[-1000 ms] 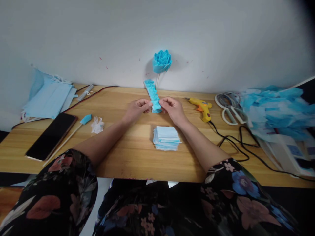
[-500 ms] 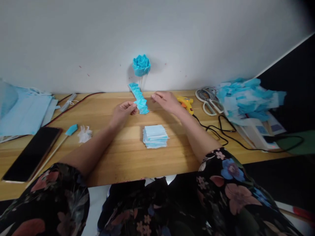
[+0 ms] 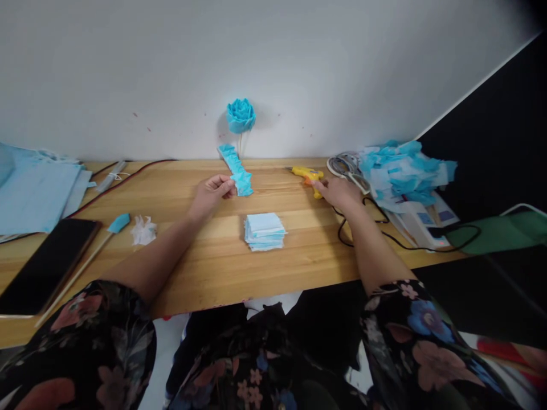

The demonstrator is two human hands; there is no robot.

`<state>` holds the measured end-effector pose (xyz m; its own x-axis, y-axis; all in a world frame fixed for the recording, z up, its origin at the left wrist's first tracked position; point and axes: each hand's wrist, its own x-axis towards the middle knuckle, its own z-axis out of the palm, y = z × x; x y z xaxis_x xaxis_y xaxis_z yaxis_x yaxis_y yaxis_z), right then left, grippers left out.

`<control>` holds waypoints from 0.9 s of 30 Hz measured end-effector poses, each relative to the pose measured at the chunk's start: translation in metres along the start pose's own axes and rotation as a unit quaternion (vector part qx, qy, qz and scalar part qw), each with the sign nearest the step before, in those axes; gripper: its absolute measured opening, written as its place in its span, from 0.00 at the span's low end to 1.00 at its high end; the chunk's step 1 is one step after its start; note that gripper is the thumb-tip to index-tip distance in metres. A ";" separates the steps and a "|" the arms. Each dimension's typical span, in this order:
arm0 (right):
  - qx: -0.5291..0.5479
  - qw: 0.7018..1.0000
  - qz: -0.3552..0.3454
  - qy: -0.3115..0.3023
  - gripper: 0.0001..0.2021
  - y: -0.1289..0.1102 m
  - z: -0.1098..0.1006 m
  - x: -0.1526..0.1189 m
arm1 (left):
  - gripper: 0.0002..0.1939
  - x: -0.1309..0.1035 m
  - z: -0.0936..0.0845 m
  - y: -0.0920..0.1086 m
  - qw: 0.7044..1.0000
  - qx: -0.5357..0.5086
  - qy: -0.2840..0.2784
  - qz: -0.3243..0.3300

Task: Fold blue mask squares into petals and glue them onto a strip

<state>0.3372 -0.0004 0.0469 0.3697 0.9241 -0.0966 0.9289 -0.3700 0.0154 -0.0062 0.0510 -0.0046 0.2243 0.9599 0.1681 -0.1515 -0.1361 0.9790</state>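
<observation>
My left hand point(image 3: 215, 189) pinches the lower edge of a pleated blue fabric strip point(image 3: 236, 169) between thumb and finger. The strip slants up and away, its far end near the wall. My right hand point(image 3: 339, 192) grips the handle of a yellow glue gun point(image 3: 308, 174), whose nozzle points left; the fingertips are partly hidden. Behind the strip a blue fabric rose point(image 3: 241, 116) stands upright on a thin stick against the wall. Between my forearms lies a stack of pale blue fabric squares point(image 3: 265, 231).
Face masks point(image 3: 36, 191), a phone point(image 3: 48, 266), a blue-tipped stick point(image 3: 88, 265) and a white scrap point(image 3: 143, 230) lie on the left. On the right are scissors point(image 3: 360, 182), blue fabric scraps point(image 3: 404, 171), a white power strip point(image 3: 423, 228) and a looping black cord point(image 3: 410, 248).
My right hand has moved right from beside the strip and taken hold of the glue gun. My left hand still pinches the strip. The view has shifted slightly.
</observation>
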 end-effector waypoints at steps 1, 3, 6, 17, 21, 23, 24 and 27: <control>0.008 1.000 -0.003 -0.002 0.30 -0.004 0.001 0.001 | 0.17 0.000 0.000 0.000 1.000 -0.005 0.011 0.006; 0.029 0.999 -0.012 -0.012 0.26 -0.009 0.003 0.006 | 0.18 0.000 0.000 0.002 0.999 -0.016 0.031 0.016; 0.104 0.994 -0.006 -0.029 0.18 -0.008 0.008 0.010 | 0.18 -0.001 0.000 0.003 0.999 -0.022 0.027 0.016; 0.616 0.786 -0.012 0.058 0.17 -0.006 0.010 -0.018 | 0.22 0.002 -0.002 0.003 0.991 -0.131 0.010 -0.035; 0.700 0.713 -0.008 -0.029 0.08 -0.012 -0.002 -0.031 | 0.21 0.003 -0.005 0.005 0.985 -0.165 0.015 -0.049; 0.707 0.703 -0.024 -0.071 0.08 -0.017 -0.007 -0.036 | 0.22 0.003 -0.007 0.006 0.983 -0.176 0.008 -0.051; 0.700 0.709 -0.035 -0.080 0.09 -0.020 -0.008 -0.037 | 0.22 0.003 -0.007 0.006 0.982 -0.182 0.001 -0.051; 0.654 0.745 -0.099 -0.082 0.16 -0.030 -0.008 -0.040 | 0.23 0.003 -0.007 0.007 0.980 -0.188 -0.033 -0.059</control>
<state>0.2950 -0.0260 0.0579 0.1202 0.9887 -0.0896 0.1090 -0.1029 -0.9887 -0.0137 0.0543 0.0023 0.3208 0.9441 0.0757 -0.4620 0.0862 0.8827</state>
